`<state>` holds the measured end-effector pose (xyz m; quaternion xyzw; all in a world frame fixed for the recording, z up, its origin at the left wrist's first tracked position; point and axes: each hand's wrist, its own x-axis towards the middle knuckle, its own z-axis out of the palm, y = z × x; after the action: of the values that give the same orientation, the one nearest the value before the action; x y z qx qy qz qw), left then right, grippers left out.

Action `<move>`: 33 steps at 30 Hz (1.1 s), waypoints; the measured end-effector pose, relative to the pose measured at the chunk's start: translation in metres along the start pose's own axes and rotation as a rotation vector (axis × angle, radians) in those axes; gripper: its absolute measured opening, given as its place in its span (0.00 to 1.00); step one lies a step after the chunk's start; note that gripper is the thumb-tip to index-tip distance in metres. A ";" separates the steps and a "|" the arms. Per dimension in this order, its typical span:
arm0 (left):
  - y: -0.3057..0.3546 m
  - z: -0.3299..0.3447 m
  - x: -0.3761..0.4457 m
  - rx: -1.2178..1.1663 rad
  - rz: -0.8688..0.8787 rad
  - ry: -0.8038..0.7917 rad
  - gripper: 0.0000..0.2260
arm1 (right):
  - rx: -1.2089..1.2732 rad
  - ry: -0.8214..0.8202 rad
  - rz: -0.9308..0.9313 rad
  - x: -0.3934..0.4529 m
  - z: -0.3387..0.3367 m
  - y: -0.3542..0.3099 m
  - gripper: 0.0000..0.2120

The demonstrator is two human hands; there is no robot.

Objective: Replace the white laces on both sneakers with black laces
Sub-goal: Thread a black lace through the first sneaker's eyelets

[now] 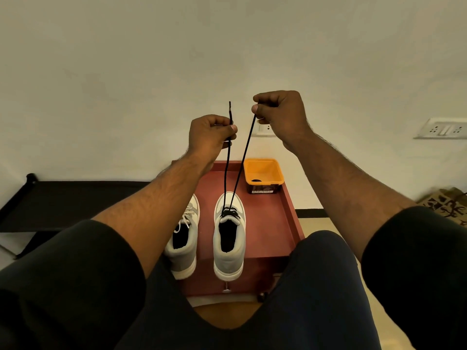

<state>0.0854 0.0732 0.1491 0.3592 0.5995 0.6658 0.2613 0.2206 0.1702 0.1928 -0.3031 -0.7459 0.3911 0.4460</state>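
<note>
Both hands are raised in front of a pale wall, each pinching one end of a black lace [236, 178]. The left hand [211, 137] holds its strand between thumb and curled fingers, with the tip sticking up above the grip. The right hand [278, 114] sits higher and a little to the right, fingers curled tight, the other strand running from under its thumb.

The two strands drop taut and converge on the right sneaker [229, 236] — they enter its upper eyelets, where black lacing crosses just ahead of the tongue. This sneaker stands upright on a red desk [273, 223], toe pointing away from the person.

Just beside it, on the left, stands the left sneaker [183, 238], partly hidden by the left forearm; white laces [185, 219] show loose over its tongue.

An orange tub [262, 174] sits at the far edge of the desk, near the wall, with something small and dark in its bottom — too small to tell what. The person's dark-clothed knees frame the desk at either side.
</note>
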 end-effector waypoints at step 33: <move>0.016 0.012 0.006 -0.026 0.071 -0.019 0.06 | 0.193 -0.066 0.141 -0.024 0.020 0.013 0.17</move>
<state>0.0924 0.0824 0.1660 0.3833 0.5751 0.6790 0.2476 0.2139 0.1509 0.1654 -0.2974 -0.6960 0.5011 0.4195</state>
